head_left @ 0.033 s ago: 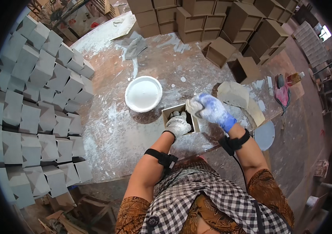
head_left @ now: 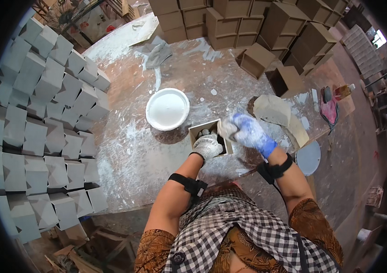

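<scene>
My left hand (head_left: pixel 208 146), in a white knit glove, reaches into a small open box (head_left: pixel 226 148) with pale rims and holds it from inside, fingers bent; its fingertips are partly hidden. At the box's right edge my right hand (head_left: pixel 250 129), in a blue glove smeared with white, is closed around a pale, whitish pad (head_left: pixel 226 129). Whether that pad is a sponge or a folded cloth is too blurred to tell. A round white tub (head_left: pixel 167 109) of white paste or paint stands just beyond the box, to the left.
Stacked white-coated boxes (head_left: pixel 36 132) fill the left side. Brown uncoated boxes (head_left: pixel 230 25) are piled at the back, with two loose ones (head_left: pixel 287 82) nearer. Pale curved slabs (head_left: pixel 272 110) lie right of my hand, a grey rag (head_left: pixel 158 55) behind the tub, and a bottle (head_left: pixel 344 91) farther right.
My right hand has shifted slightly right and toward me with the pad. The left hand and the box look unmoved.
</scene>
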Demonstrator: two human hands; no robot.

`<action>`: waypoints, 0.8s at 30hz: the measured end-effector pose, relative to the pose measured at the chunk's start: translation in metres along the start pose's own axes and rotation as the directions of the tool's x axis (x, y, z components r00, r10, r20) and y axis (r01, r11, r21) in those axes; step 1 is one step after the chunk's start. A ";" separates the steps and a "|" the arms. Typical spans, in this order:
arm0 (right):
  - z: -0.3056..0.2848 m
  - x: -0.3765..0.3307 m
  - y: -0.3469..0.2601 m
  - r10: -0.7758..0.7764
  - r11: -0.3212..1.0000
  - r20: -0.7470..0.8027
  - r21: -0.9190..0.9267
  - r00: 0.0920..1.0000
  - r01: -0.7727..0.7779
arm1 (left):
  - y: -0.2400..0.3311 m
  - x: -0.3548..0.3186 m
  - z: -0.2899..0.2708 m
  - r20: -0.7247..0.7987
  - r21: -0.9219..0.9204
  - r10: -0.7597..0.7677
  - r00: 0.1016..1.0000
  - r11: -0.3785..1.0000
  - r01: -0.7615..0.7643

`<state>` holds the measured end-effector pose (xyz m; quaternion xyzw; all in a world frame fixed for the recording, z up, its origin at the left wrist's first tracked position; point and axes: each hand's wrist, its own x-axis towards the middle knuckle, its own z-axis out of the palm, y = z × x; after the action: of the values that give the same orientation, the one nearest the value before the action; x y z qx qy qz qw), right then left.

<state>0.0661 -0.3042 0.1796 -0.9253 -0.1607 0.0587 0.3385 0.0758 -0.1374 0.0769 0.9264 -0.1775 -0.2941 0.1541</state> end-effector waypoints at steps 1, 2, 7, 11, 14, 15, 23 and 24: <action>0.005 -0.013 0.001 -0.018 0.999 0.039 0.044 0.999 0.016 | -0.002 0.001 0.004 0.000 0.003 0.012 1.000 1.000 -0.012; 0.016 -0.028 0.009 0.005 0.978 0.086 0.207 0.996 -0.022 | 0.004 -0.005 -0.003 -0.061 -0.061 0.009 0.998 0.998 -0.012; -0.004 -0.077 -0.011 -0.033 0.986 0.245 0.164 0.969 -0.008 | 0.014 -0.018 -0.022 0.009 -0.050 -0.041 0.999 0.998 0.041; -0.010 -0.086 0.002 0.158 0.944 0.098 0.277 0.983 -0.179 | -0.011 -0.021 -0.017 -0.017 -0.052 0.122 0.992 0.991 -0.123; -0.014 -0.073 0.007 0.155 0.915 -0.052 0.385 0.986 -0.124 | -0.045 -0.037 -0.007 0.111 0.045 0.169 0.979 0.984 -0.175; -0.014 -0.066 0.007 0.157 0.904 -0.088 0.414 0.984 -0.107 | -0.070 -0.039 0.018 -0.011 0.035 0.257 0.966 0.966 -0.256; 0.047 0.030 -0.001 -0.219 0.933 -0.159 0.254 0.963 0.254 | -0.127 -0.034 0.079 -0.166 -0.283 0.303 0.938 0.897 -0.340; 0.062 0.033 0.006 -0.212 0.934 -0.098 0.271 0.972 0.231 | -0.128 -0.034 0.078 -0.122 -0.299 0.290 0.949 0.901 -0.314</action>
<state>0.0856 -0.2596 0.1289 -0.8453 -0.2425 0.0114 0.4759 0.0331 -0.0238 -0.0171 0.8616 -0.2637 -0.2562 0.3499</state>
